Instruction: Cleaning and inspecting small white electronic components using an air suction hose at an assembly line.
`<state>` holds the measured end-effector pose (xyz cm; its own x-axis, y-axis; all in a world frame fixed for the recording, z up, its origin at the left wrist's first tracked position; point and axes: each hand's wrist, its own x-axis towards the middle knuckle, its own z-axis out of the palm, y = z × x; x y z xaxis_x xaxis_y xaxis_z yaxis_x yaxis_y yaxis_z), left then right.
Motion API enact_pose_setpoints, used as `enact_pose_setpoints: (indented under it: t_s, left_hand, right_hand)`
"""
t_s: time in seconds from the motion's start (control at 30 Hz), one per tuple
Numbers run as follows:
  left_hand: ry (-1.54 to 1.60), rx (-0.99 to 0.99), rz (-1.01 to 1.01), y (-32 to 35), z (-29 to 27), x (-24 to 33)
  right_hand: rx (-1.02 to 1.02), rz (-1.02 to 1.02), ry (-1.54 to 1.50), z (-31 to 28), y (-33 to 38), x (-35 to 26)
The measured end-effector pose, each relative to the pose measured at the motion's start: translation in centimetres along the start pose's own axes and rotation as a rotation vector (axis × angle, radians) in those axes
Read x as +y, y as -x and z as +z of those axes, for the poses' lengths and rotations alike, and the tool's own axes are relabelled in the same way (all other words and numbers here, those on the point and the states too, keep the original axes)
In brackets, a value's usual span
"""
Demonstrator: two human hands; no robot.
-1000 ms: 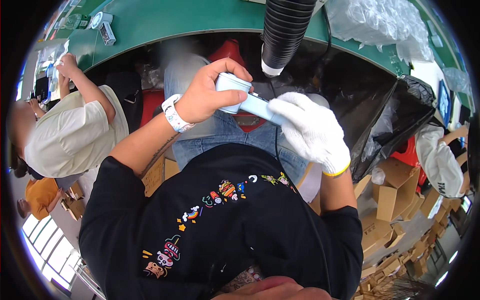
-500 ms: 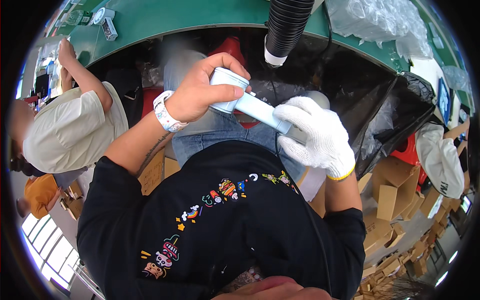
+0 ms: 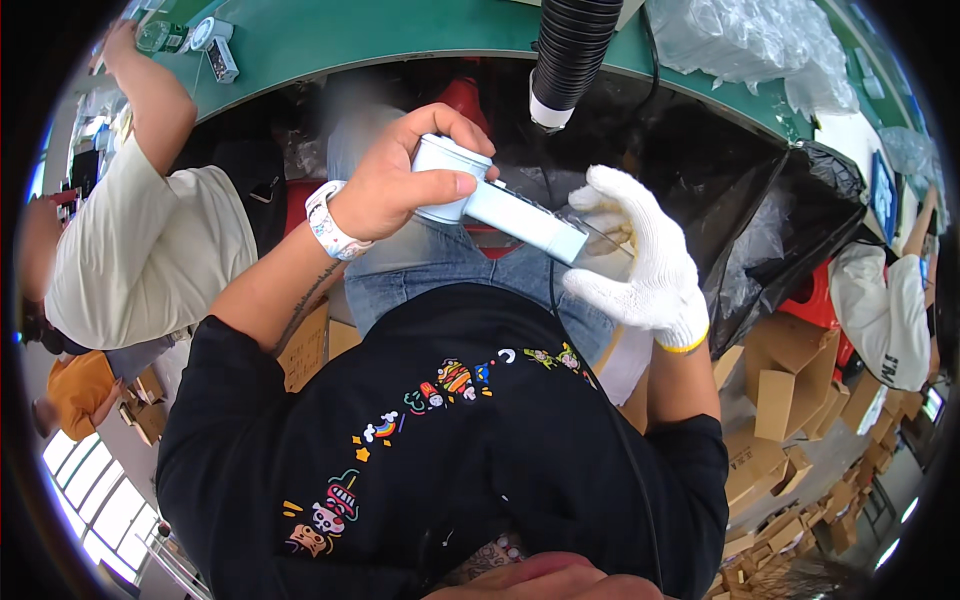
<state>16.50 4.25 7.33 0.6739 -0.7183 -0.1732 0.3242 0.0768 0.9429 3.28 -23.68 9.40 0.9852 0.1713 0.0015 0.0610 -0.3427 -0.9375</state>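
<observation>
My left hand (image 3: pixel 405 180) is closed around the round head of a pale blue plastic device (image 3: pixel 525 222), with the thumb on its near side. The straight, boxy handle points right and slightly toward me, and small dark parts show along its upper edge. Just beyond the handle's end, my right hand (image 3: pixel 645 255) wears a white knitted glove with a yellow cuff edge. Its fingers and thumb are spread apart, with nothing visible between them. The hand appears apart from the handle.
Ahead stands a green table (image 3: pixel 400 40) with a similar pale blue device (image 3: pixel 213 45) at the left and clear plastic bags (image 3: pixel 755 45) at the right. A black ribbed hose (image 3: pixel 573 60) hangs at its edge. A co-worker's sleeve (image 3: pixel 130 250) is at left; cardboard boxes (image 3: pixel 790 370) lie right.
My right hand has opened and drawn off the device's handle end. The device has tilted a little in my left hand. The co-worker's arm at left has reached farther forward.
</observation>
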Motion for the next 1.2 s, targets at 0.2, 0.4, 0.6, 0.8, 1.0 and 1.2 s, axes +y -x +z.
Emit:
enact_pose_setpoints:
  t_s: [0.2,0.4,0.6,0.8,1.0,1.2]
  left_hand:
    - [-0.018,0.106,-0.028,-1.1,-2.1,-1.0]
    - [-0.042,0.107,-0.056,-1.9,-3.6,-0.6]
    - [-0.109,0.032,-0.127,-2.9,-4.7,-0.4]
    - [-0.147,0.076,-0.103,-3.3,-6.2,-0.3]
    - [-0.132,0.095,-0.086,-3.6,-6.3,-0.4]
    - [-0.147,0.092,-0.086,-3.9,-6.5,-0.6]
  right_hand:
    - [-0.052,0.096,0.067,0.7,-1.7,2.4]
    - [-0.07,0.096,0.045,0.9,-2.4,3.5]
    - [-0.195,-0.141,0.386,0.6,-3.8,2.4]
    - [-0.211,-0.083,0.522,-0.6,-3.6,2.6]
    - [-0.126,0.036,0.349,-0.3,-3.2,3.3]
    - [-0.095,0.068,0.086,0.3,-2.9,5.4]
